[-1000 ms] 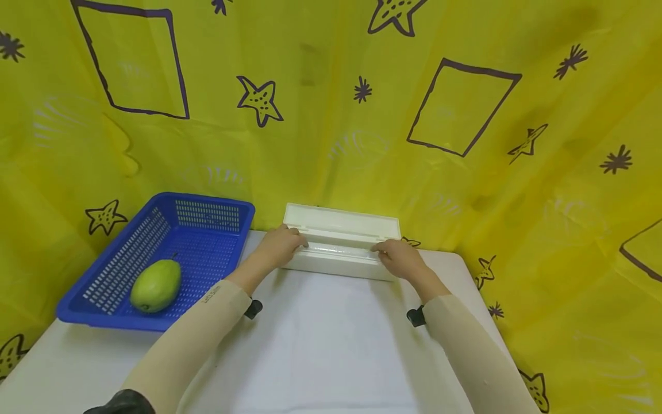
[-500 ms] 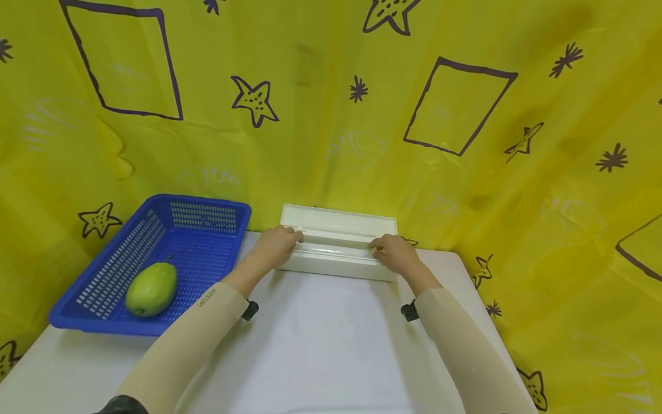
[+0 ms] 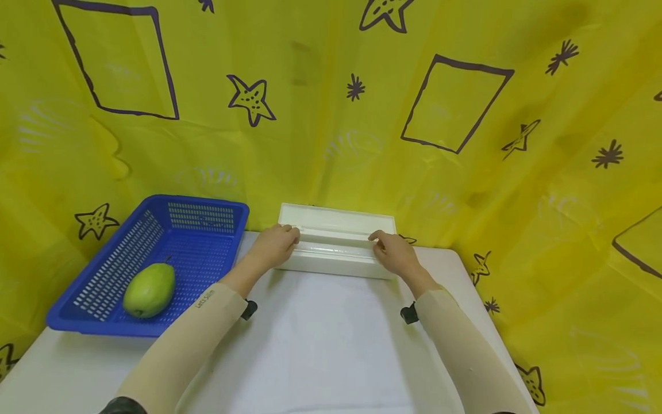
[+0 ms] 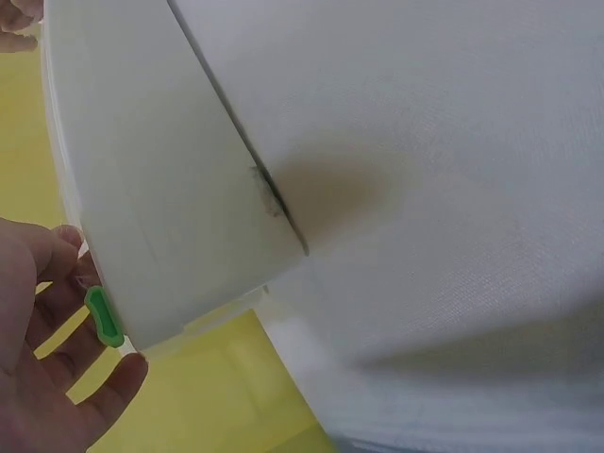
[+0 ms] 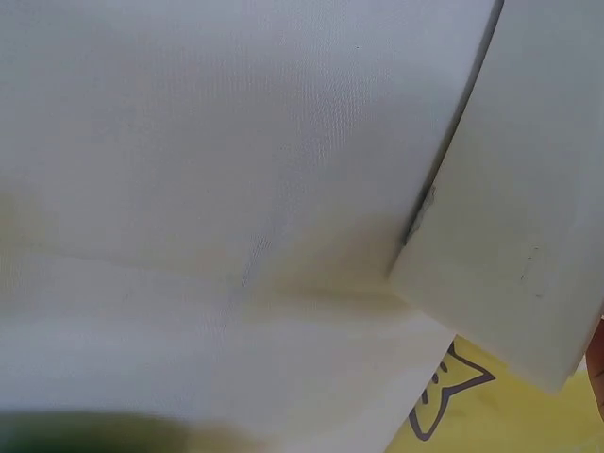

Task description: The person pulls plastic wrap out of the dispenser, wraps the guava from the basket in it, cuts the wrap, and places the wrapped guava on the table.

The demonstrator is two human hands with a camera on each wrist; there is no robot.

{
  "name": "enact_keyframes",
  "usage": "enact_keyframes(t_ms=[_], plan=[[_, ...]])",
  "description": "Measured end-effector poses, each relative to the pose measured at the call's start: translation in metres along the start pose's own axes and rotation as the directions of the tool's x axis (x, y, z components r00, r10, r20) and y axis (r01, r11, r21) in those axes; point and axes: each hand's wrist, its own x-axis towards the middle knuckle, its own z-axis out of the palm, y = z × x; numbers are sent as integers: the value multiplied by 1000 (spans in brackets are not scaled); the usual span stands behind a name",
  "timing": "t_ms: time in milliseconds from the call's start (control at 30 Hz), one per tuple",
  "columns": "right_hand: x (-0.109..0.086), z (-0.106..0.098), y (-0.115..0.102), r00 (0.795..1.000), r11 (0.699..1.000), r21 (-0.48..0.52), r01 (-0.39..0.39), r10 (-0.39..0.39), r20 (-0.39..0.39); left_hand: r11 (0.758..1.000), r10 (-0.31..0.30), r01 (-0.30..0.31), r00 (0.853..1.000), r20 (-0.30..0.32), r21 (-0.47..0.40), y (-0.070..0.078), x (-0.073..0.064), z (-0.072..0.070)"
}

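Observation:
A long white box (image 3: 338, 264) stands at the back of the table, its lid (image 3: 341, 218) tilted back. Inside lies a shiny roll of cling film (image 3: 333, 249). At the box's left end is my left hand (image 3: 274, 244); in the left wrist view its thumb and index finger (image 4: 58, 247) meet at the box's upper edge, apparently pinching a bit of film, beside a green end piece (image 4: 104, 317). My right hand (image 3: 397, 253) is at the right end, index finger stretched toward the lid, thumb bent below it. The right wrist view shows only a sliver of that hand, so its hold is hidden.
A blue plastic basket (image 3: 207, 227) on the left holds a green fruit (image 3: 150, 290), which looks like a mango or papaya. The table (image 3: 331, 345) has a white cover. A yellow patterned curtain (image 3: 310, 155) hangs close behind the box.
My right index finger has lifted from the film roll toward the lid. The left fingers have drawn slightly up and back. The box stays in place; the head view has shifted slightly.

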Motion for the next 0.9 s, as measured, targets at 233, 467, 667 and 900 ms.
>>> enact_keyframes(t_ms=[233, 467, 667, 900], plan=[[-3, -2, 2, 999, 994, 103, 28, -26, -18, 1000, -12, 12, 1000, 1, -25, 0, -2, -3], [-7, 1, 8, 996, 987, 155, 37, -25, -80, 998, -14, 14, 1000, -8, -60, -1, -3, -2], [-10, 4, 8, 986, 991, 125, 37, -16, -164, 992, -20, 17, 999, -27, -121, -3, -3, -1], [-13, 1, 9, 978, 991, 131, 9, 19, -209, 984, -44, 41, 999, -15, -174, -6, 0, -1]])
